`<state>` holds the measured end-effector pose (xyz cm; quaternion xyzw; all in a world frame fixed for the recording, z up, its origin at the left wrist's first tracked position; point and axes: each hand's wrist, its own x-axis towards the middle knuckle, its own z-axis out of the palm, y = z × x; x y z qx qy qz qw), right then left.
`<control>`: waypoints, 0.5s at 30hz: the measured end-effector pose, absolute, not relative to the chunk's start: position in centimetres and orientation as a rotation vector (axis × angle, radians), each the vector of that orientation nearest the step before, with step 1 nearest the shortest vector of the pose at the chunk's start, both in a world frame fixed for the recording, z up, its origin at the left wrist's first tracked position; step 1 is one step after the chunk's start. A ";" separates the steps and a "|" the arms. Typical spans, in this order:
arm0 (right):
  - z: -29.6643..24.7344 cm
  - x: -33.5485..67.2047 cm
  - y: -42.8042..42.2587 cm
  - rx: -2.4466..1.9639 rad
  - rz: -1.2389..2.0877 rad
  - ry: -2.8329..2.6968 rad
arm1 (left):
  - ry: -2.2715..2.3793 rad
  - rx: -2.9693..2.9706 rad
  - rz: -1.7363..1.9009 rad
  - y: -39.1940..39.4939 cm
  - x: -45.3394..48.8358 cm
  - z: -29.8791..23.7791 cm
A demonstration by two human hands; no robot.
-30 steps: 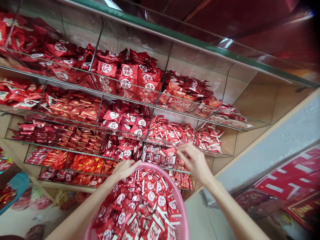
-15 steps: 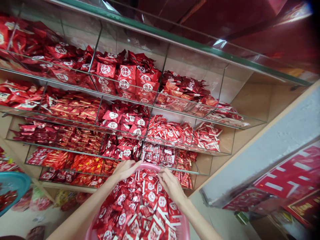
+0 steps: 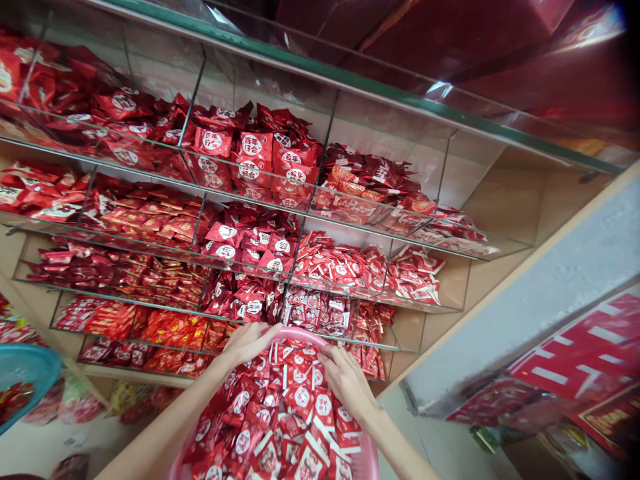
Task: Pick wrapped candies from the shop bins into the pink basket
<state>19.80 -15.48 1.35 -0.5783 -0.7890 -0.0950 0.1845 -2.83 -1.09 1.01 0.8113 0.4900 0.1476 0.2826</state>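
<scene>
Plainly the pink basket (image 3: 299, 331) is heaped with packets (image 3: 295, 417), and the shelf bins (image 3: 320, 310) beyond your hands are well filled. Your left hand (image 3: 250, 341) grips its far rim; your right hand (image 3: 345, 380) presses into the packets, its grasp hidden.

We see soft, even daylight over the glass shelves (image 3: 320, 220), bright enough that the red packets (image 3: 250, 147) read sharply mid-frame. Pale glare streaks the top pane (image 3: 440, 87), and the upper right corner falls to black. Straight edges bow toward the borders. The red signs (image 3: 575, 360) at lower right smear with blur, as does the teal tub (image 3: 25, 367) at left. Our left hand (image 3: 250, 341), right hand (image 3: 345, 380) and the pink basket (image 3: 300, 332) look crisp, with only faint shadow.
</scene>
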 end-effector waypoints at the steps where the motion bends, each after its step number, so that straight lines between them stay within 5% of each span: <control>1: 1.7 19.9 -15.5 -1.609 -0.276 -2.229 | 1.311 2.169 0.396 -1.1 -2.8 1.1; 15: 16.5 25.7 -7.2 -1.641 -0.520 -2.178 | 1.318 2.182 0.410 -0.5 -2.8 0.7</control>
